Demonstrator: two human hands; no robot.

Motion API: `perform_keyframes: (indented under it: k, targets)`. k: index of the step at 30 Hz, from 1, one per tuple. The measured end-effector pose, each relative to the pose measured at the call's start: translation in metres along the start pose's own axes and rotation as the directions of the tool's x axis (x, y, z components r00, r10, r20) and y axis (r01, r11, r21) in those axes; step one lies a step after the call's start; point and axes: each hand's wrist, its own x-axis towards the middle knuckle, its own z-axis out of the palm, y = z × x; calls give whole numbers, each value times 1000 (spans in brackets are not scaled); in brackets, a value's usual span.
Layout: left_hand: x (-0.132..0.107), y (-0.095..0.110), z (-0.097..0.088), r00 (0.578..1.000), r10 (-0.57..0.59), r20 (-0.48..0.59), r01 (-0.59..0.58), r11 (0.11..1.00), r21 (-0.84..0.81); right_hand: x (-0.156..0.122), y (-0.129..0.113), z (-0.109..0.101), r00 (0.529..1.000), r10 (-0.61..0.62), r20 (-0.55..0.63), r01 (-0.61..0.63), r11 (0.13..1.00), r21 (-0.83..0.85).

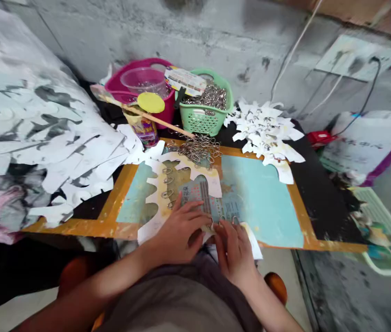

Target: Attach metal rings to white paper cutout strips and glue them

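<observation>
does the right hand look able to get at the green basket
Probably yes: only the low pile of rings stands between the right hand and the green basket, so the way looks free, though a long stretch.

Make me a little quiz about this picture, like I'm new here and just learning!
1. What fills the green plastic basket?
2. True or false: from the camera's view, the pink plastic basin stands to the left of the green plastic basket.
3. What are the left hand and right hand above?
A. The painted board
B. The pink plastic basin
C. The green plastic basket

Key:
1. Metal rings
2. True
3. A
</observation>
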Motion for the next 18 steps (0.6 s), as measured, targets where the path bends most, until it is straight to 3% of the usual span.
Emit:
perform_keyframes:
  k: [5,10,15,18]
  targets:
    - [24,3,-3,999,-48,20,45,990,133,0,-2,-1,1000,-19,0,19,999,-44]
    - [39,6,-9,991,58,122,-88,960,264,-1,-2,-2,1000,-25,2,25,999,-39]
    - [19,5,0,964,254,77,-262,869,420,-3,-2,-4,999,-9,39,12,996,-88]
    - [-2,1,-2,959,283,-19,-246,864,440,-5,-1,-6,994,-27,110,39,994,-101]
